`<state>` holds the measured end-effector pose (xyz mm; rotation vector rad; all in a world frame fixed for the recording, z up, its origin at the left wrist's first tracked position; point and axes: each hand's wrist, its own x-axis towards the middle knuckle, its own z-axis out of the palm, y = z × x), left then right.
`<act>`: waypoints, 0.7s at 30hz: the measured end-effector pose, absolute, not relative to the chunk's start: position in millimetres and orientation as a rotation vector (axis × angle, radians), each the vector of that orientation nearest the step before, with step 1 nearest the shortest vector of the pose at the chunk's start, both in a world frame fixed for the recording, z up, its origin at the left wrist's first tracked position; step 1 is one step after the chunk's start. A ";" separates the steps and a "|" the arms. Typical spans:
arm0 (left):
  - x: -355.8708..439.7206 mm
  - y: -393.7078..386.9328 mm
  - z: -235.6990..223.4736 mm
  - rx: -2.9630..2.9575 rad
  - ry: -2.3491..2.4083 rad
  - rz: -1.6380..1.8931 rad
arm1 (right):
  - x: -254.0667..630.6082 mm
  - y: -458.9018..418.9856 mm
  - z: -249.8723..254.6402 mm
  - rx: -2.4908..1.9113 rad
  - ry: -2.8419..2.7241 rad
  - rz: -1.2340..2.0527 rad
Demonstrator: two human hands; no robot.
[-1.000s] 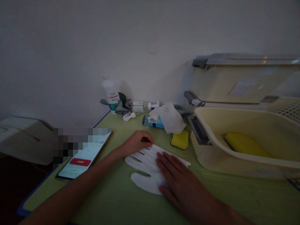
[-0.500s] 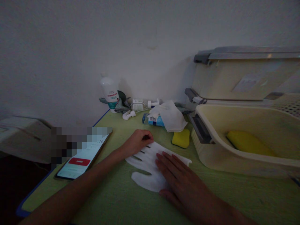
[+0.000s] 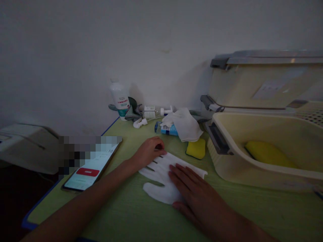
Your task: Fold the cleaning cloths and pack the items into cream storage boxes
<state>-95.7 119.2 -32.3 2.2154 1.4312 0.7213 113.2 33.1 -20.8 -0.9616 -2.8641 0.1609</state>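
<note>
A white glove (image 3: 161, 178) lies flat on the green table (image 3: 131, 215), fingers pointing left. My left hand (image 3: 148, 152) rests at its far edge, fingers curled and pinching the glove's fingertips. Laid flat across the near part of the glove is my right hand (image 3: 194, 193), its fingers stretched out and pressing down.
A phone (image 3: 92, 168) with a lit screen lies at the left. A yellow sponge (image 3: 194, 148), a second white glove (image 3: 185, 125), a blue tube (image 3: 165, 129) and bottles (image 3: 119, 99) sit by the wall. An open cream bin (image 3: 264, 168) with a yellow sponge inside stands right.
Both hands stay on the glove with only slight shifts; the view has drifted a little. The phone's timer has advanced.
</note>
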 end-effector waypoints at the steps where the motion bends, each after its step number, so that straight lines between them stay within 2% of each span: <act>1: -97.5 119.8 -33.1 2.221 1.457 0.722 | 113.3 33.0 -21.0 -0.959 -2.860 0.173; 11: -108.5 124.6 -30.7 2.193 1.573 0.700 | 113.5 32.7 -18.5 -0.991 -2.826 0.243; 17: -89.8 89.7 -20.1 2.258 1.578 0.795 | 115.3 33.5 -18.4 -1.012 -2.815 0.201; 21: -65.8 54.1 -22.9 2.490 1.408 0.562 | 119.0 35.8 -24.5 -1.036 -2.629 0.117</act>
